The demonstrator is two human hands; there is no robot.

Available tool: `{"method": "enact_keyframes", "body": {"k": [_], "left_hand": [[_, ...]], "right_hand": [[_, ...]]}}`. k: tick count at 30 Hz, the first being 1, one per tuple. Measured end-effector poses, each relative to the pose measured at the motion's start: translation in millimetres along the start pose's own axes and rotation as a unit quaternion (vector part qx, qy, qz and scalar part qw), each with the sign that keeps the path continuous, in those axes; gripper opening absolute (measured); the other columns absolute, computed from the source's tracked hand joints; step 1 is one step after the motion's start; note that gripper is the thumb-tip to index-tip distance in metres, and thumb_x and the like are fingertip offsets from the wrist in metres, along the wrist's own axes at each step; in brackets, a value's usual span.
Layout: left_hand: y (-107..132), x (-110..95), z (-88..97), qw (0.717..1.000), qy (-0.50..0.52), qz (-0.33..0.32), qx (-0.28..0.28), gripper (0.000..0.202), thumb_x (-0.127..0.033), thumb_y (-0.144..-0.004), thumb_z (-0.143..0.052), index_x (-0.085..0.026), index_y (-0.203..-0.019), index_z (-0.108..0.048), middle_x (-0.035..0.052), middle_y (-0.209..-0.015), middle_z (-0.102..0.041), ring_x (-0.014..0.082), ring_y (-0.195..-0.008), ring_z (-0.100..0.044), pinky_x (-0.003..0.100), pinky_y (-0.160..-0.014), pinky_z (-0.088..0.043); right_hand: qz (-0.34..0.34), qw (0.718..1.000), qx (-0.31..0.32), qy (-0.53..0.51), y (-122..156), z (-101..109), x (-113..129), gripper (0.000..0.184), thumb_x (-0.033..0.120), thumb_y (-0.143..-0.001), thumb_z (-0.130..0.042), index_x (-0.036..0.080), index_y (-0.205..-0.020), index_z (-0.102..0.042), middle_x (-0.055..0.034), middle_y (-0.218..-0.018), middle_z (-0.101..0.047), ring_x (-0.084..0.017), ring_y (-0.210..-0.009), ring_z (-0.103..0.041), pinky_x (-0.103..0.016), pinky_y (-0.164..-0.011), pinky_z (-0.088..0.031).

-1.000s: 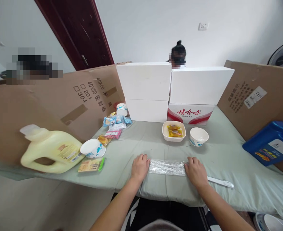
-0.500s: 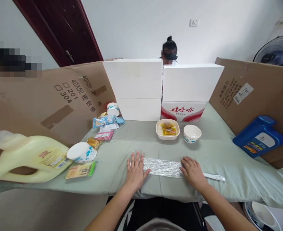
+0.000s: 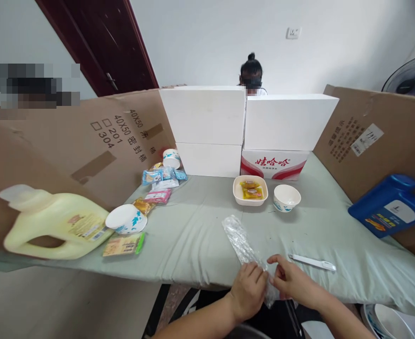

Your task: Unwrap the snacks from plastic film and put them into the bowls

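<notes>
— What differs from half a second ago?

— The plastic strip (image 3: 240, 241) lay flat and crosswise then, with a palm pressed on each end. Now it runs slantwise from mid-table to the near edge of the table (image 3: 193, 245), and both hands have drawn back there. The left hand (image 3: 248, 290) has its fingers curled round the strip's near end. The right hand (image 3: 292, 282), just beside it, pinches the same end between thumb and forefinger.

— And the materials?

— From the left: a smooth pale-yellow plastic jug (image 3: 57, 221) lies on its side, a round white bowl (image 3: 126, 219) with blue marks just beside it. The strip is clear, crinkled and shiny, and the cloth on the table is pale green and softly creased. A slim white tool (image 3: 312, 262) lies right of the hands, apart from them. Farther back a rounded cream tray (image 3: 237, 195) holds yellow packets. At the far right a blue jug (image 3: 391, 207) leans on cardboard.

— Any writing?

— The cardboard wall (image 3: 87, 146) on the left reads "40X50", "201" and "304". The red-and-white carton (image 3: 273, 164) reads "娃哈哈". The jug labels are too small to read.
</notes>
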State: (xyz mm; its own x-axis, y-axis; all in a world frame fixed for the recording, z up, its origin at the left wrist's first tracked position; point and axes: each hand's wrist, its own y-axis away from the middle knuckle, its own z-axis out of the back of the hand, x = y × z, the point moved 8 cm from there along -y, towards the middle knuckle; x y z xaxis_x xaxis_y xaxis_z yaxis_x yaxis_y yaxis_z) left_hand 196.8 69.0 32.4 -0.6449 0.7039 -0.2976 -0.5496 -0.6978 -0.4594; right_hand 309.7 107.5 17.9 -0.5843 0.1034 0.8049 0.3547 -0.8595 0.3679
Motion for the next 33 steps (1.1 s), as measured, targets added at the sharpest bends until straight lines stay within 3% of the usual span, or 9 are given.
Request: {"method": "enact_keyframes", "body": {"k": [2, 4, 6, 8, 13, 19, 28, 30, 33], "left_hand": [[5, -11, 7.7, 0.998, 0.052, -0.044, 0.005, 0.02, -0.018, -0.089, -0.044, -0.017, -0.1, -0.06, 0.0086, -0.085, -0.065, 0.0229, -0.084, -0.061, 0.037, -0.076, -0.05], [7, -12, 18.4, 0.993, 0.111, -0.041, 0.007, 0.019, -0.019, -0.091, -0.042, -0.018, -0.095, -0.06, 0.0065, -0.08, -0.065, 0.0193, -0.076, -0.061, 0.031, -0.071, -0.049], [3, -2, 26.8, 0.986, 0.164, 0.008, 0.016, 0.017, -0.021, -0.091, -0.043, -0.019, -0.091, -0.06, 0.0037, -0.075, -0.064, 0.0163, -0.068, -0.06, 0.027, -0.065, -0.047], [-7, 18, 32.1, 0.976, 0.203, 0.075, 0.03, 0.014, -0.022, -0.09, -0.046, -0.019, -0.088, -0.059, 0.0005, -0.07, -0.062, 0.0139, -0.063, -0.058, 0.024, -0.062, -0.044], [-54, 81, 39.6, 0.975, 0.153, 0.148, 0.058, 0.011, -0.025, -0.086, -0.057, -0.019, -0.08, -0.064, 0.0007, -0.077, -0.064, 0.0153, -0.076, -0.058, 0.026, -0.072, -0.044], [-93, 133, 23.6, 0.982, 0.062, 0.164, 0.07, 0.011, -0.027, -0.078, -0.069, -0.019, -0.072, -0.067, 0.003, -0.079, -0.061, 0.0211, -0.086, -0.053, 0.035, -0.082, -0.041], [-79, 142, 12.6, 0.983, 0.019, 0.179, 0.042, 0.015, -0.029, -0.075, -0.072, -0.018, -0.072, -0.062, 0.0036, -0.089, -0.059, 0.0217, -0.092, -0.049, 0.035, -0.085, -0.04], [-77, 140, 12.5, 0.984, 0.014, 0.176, 0.038, 0.014, -0.029, -0.076, -0.071, -0.019, -0.073, -0.062, 0.0038, -0.092, -0.059, 0.0221, -0.094, -0.048, 0.036, -0.086, -0.04], [-76, 138, 11.0, 0.984, 0.007, 0.174, 0.031, 0.013, -0.028, -0.076, -0.071, -0.019, -0.076, -0.062, 0.0044, -0.093, -0.058, 0.0225, -0.096, -0.048, 0.037, -0.088, -0.04]], "right_hand": [[0.034, 0.999, -0.013, 0.013, 9, 9, 13, 0.029, 0.031, -0.087, -0.047, 0.022, -0.114, -0.053, 0.0027, -0.074, -0.06, -0.014, -0.064, -0.061, -0.026, -0.06, -0.047], [0.119, 0.989, -0.057, 0.069, 10, 18, 33, 0.03, 0.025, -0.088, -0.043, 0.023, -0.113, -0.059, -0.0046, -0.094, -0.065, -0.019, -0.09, -0.061, -0.033, -0.078, -0.048], [0.213, 0.969, -0.045, 0.116, 5, 11, 50, 0.038, 0.013, -0.082, -0.042, 0.023, -0.113, -0.062, -0.0068, -0.109, -0.064, -0.022, -0.106, -0.054, -0.037, -0.09, -0.044], [0.262, 0.953, -0.017, 0.151, -4, -3, 54, 0.042, 0.005, -0.076, -0.041, 0.022, -0.107, -0.065, -0.0063, -0.106, -0.065, -0.021, -0.105, -0.052, -0.037, -0.091, -0.043], [0.232, 0.947, -0.05, 0.217, -27, -15, 40, 0.027, 0.002, -0.069, -0.041, 0.019, -0.074, -0.062, -0.0052, -0.085, -0.06, -0.019, -0.088, -0.051, -0.033, -0.082, -0.042], [0.188, 0.961, -0.047, 0.197, -30, -9, 45, 0.016, 0.01, -0.074, -0.049, 0.02, -0.076, -0.061, -0.0024, -0.082, -0.06, -0.018, -0.085, -0.051, -0.031, -0.078, -0.041], [0.181, 0.967, -0.065, 0.168, -31, -8, 42, 0.011, 0.023, -0.085, -0.055, 0.022, -0.081, -0.065, -0.0013, -0.083, -0.064, -0.018, -0.085, -0.056, -0.031, -0.079, -0.044], [0.17, 0.956, -0.148, 0.187, -28, 5, 45, 0.011, 0.028, -0.087, -0.056, 0.02, -0.086, -0.063, -0.0038, -0.086, -0.063, -0.019, -0.084, -0.057, -0.033, -0.077, -0.046], [0.223, 0.898, -0.281, 0.257, -13, 14, 67, 0.023, 0.036, -0.089, -0.054, 0.017, -0.099, -0.06, -0.0109, -0.1, -0.061, -0.025, -0.098, -0.055, -0.042, -0.088, -0.045]]}}
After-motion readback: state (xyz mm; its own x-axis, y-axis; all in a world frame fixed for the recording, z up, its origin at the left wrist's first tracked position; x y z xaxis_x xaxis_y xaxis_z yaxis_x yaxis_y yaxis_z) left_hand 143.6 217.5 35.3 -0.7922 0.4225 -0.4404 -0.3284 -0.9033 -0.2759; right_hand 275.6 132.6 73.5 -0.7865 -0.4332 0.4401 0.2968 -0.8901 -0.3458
